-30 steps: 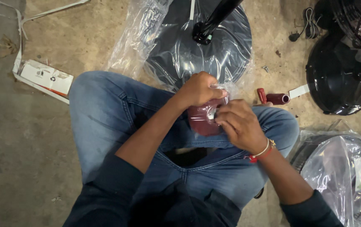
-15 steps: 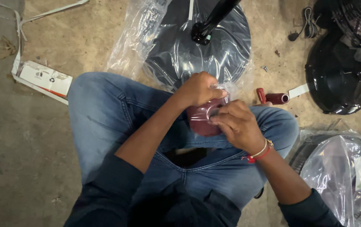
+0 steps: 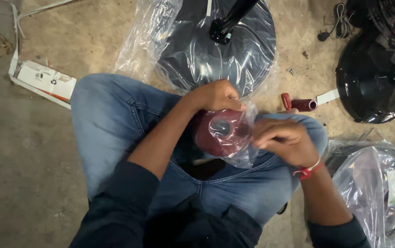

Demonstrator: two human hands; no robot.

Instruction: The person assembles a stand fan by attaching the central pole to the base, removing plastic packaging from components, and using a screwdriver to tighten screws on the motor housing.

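Note:
I sit cross-legged on the floor in blue jeans. A round dark-red plastic part with a centre hole (image 3: 220, 132), wrapped in a clear plastic bag (image 3: 241, 154), rests in my lap. My left hand (image 3: 215, 95) grips the top of the bag and the part. My right hand (image 3: 285, 140) pinches the bag's right edge with closed fingers; a red thread band circles that wrist.
A black round fan base with a pole (image 3: 222, 43) in clear plastic lies just ahead of my knees. A dark-red handled tool (image 3: 301, 104) lies to the right, near a black fan base (image 3: 372, 87). A bagged fan grille (image 3: 381, 193) sits bottom right, a white carton (image 3: 45, 80) left.
My hands have parted a little. The right hand drew back to the right along the bag, and the red part now shows between them.

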